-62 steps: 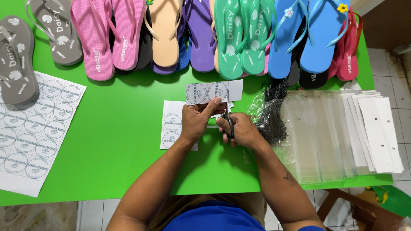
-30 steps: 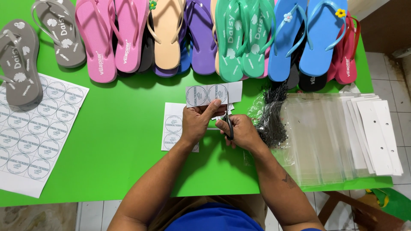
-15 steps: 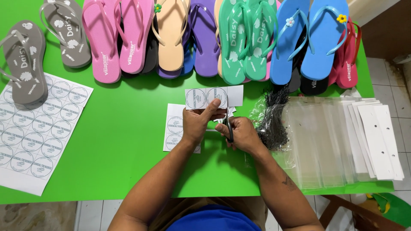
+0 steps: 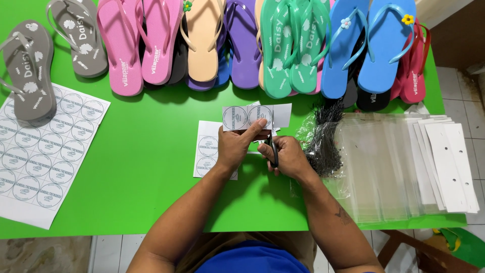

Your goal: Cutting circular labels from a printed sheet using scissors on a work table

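Scissors [image 4: 273,150] are held in the right hand [image 4: 289,157], grip closed on the handles. A label strip [image 4: 250,117] is pinched in the left hand [image 4: 237,146] above a green surface [image 4: 146,167]. Flip-flops [image 4: 242,45] are lined up beyond.

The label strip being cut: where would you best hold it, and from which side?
Pinch the label strip at its lower edge from below, as the left hand does. It is flat and thin, and the scissors in the right hand work at its right.
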